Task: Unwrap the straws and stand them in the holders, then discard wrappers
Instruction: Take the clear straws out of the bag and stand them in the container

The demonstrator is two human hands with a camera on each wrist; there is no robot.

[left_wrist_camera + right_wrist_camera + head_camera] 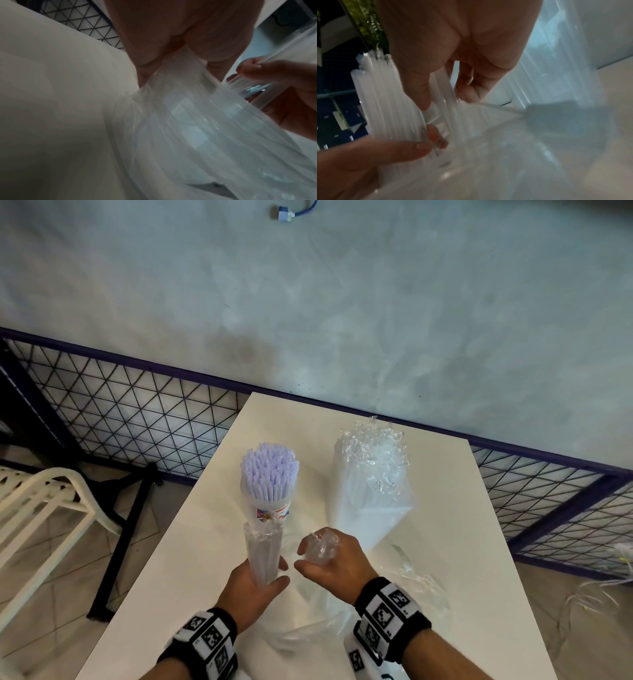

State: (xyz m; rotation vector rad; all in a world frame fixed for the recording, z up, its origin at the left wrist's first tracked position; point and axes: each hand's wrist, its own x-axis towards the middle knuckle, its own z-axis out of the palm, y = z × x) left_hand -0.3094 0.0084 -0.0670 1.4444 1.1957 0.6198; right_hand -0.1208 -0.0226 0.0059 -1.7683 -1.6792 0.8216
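Observation:
My left hand (270, 575) grips a bundle of wrapped straws (263, 553) upright near the table's front; its clear film trails down below the palm (188, 121). Just to its right, my right hand (310, 556) holds a crumpled clear wrapper (321, 545) pinched in its fingers. In the right wrist view the bundle (385, 101) stands left of my right thumb, with the left hand's thumb (399, 150) across its base. Behind the bundle stands a plastic cup holder (274, 506) full of pale purple straws (269, 470).
A large clear bag of wrapped straws (371, 484) stands at the middle right of the white table (462, 542). Loose clear film (414, 580) lies near my right wrist. A white chair (44, 501) is left of the table; a wire fence (130, 412) runs behind.

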